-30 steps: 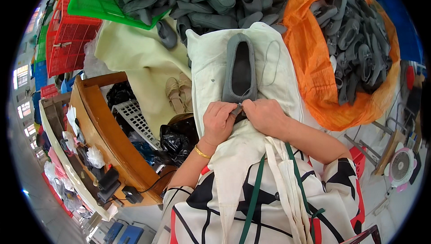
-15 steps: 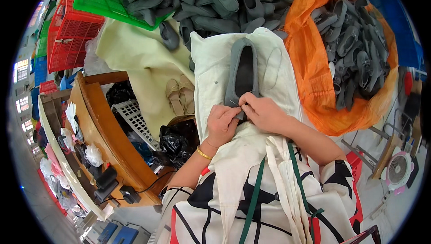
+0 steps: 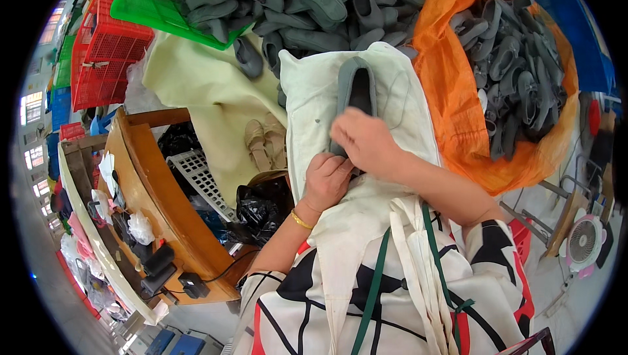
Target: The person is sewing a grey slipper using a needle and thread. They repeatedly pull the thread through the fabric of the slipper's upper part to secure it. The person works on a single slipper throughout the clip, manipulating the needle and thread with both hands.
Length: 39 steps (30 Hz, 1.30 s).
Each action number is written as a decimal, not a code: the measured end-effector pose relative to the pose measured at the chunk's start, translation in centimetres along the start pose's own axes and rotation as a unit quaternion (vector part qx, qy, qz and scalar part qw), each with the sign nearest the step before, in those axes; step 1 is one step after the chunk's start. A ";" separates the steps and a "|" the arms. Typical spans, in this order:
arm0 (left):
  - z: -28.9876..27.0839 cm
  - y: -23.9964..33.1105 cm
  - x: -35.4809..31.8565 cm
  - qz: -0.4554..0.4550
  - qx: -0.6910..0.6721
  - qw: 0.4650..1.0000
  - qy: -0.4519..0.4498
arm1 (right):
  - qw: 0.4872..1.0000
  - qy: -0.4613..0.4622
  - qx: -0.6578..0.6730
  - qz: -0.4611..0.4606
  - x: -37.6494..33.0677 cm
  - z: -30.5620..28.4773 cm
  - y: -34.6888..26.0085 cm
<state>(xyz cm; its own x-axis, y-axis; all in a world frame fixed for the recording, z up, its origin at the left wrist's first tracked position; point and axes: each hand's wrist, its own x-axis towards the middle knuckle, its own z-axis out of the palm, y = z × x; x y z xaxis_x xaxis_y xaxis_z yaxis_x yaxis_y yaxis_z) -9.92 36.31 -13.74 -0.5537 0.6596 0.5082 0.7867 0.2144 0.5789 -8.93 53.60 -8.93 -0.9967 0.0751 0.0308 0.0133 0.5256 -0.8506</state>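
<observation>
White cushion bears the shoe, probably soft, light; your left hand pinches its near end, a good hold; your right hand is curled closed, contents unclear.

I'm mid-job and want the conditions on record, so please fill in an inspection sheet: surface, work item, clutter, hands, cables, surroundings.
Surface: white cushion, creased, with a small dark spot left of the shoe.
Work item: grey shoe, opening up on the cushion, near end covered by the hands.
Clutter: black plastic bag and tan shoes, left of the cushion.
Hands: left hand has its fingers closed at the shoe's near end; right hand is blurred over the shoe, contents unclear.
Cables: black cable by the wooden desk.
Surroundings: grey shoe pile ahead; orange sack of grey shoes, right.
</observation>
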 end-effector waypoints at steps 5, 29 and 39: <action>-0.7 0.3 1.0 -0.073 -0.023 0.996 -0.033 | 0.948 -0.010 0.297 0.115 2.1 -2.3 0.4; -1.7 0.5 2.2 -0.141 -0.080 0.983 -0.092 | 1.000 -0.001 0.007 0.011 -2.4 -12.0 2.6; -2.7 0.1 3.4 -0.183 -0.102 0.966 -0.149 | 0.907 -0.119 -0.263 -0.308 -0.4 -5.4 2.3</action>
<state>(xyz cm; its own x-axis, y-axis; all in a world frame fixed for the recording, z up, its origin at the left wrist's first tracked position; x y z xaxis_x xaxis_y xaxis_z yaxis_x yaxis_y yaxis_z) -12.42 36.65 -10.22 -0.6580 0.7509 0.0561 0.4656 0.3472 0.8140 -8.03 59.42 -8.09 -0.8159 -0.5219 0.2488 -0.5781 0.7415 -0.3406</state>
